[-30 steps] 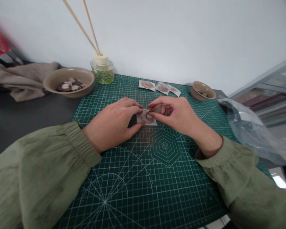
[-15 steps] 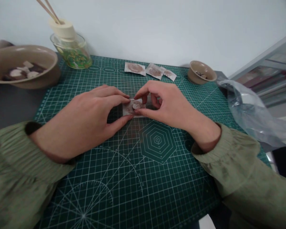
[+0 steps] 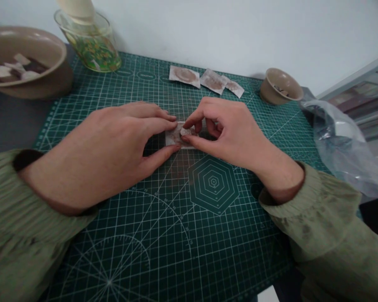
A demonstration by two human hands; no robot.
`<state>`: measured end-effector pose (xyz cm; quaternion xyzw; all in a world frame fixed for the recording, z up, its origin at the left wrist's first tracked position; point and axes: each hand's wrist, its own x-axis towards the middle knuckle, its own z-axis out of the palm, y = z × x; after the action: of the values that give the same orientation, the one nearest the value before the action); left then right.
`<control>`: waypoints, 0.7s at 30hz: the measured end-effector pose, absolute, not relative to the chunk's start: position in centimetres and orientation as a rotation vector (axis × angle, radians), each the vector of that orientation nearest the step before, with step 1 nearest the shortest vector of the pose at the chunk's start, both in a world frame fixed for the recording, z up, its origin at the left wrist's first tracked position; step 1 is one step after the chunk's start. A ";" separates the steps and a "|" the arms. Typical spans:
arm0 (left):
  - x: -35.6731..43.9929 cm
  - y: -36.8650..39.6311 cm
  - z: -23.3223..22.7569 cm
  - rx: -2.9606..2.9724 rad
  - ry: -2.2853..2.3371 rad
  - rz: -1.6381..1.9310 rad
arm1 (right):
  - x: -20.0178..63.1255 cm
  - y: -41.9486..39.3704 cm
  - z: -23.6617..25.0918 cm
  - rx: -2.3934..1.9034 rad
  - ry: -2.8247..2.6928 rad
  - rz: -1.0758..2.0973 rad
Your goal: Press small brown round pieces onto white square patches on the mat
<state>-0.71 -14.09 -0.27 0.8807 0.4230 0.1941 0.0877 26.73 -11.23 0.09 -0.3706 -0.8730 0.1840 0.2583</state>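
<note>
A small whitish piece of paper or sheet with brown smears [image 3: 171, 136] lies flat on the green cutting mat [image 3: 164, 251]. My left hand [image 3: 119, 144] pins it at its left part, the thumb on the near edge and the fingertips on the far edge. Between the thumb and forefinger of my right hand [image 3: 228, 128] is a small pale, roundish, flat piece [image 3: 186, 132], touching or just above the paper. The right fingers partly cover the right half of the paper. Brown traces show on the right fingertips.
Several whitish sheets with brown smears [image 3: 184, 76] lie at the mat's back edge. A small brown bowl [image 3: 274, 94] stands back right, beside a clear plastic bag [image 3: 337, 134]. At left are a large brown bowl [image 3: 55, 79] with pieces inside and a patterned glass [image 3: 96, 54].
The view has shifted slightly, so the bowls and glass sit higher in the picture. The right fingers still pinch the pale piece over the paper, with the hand slightly turned.
</note>
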 end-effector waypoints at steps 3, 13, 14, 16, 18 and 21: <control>-0.7 -14.1 -0.4 2.616 1.286 0.566 | 26.8 -11.3 0.2 -1.037 -2.370 0.496; -0.8 -14.5 0.1 2.609 1.287 0.528 | 26.3 -11.4 0.4 -1.060 -2.367 0.501; -0.9 -14.5 0.1 2.609 1.284 0.529 | 26.3 -11.5 0.4 -1.052 -2.366 0.500; -1.0 -14.4 -0.1 2.627 1.291 0.552 | 26.3 -11.6 0.5 -1.055 -2.353 0.518; -1.1 -14.3 -0.2 2.651 1.304 0.584 | 26.3 -11.8 0.7 -1.065 -2.351 0.573; -1.2 -14.4 -0.3 2.687 1.297 0.573 | 26.5 -11.9 0.7 -1.032 -2.374 0.645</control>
<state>-1.25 -14.35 -0.26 0.8832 0.4264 0.1885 0.0514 26.50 -11.87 0.68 -0.3760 -0.8650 0.2352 0.2349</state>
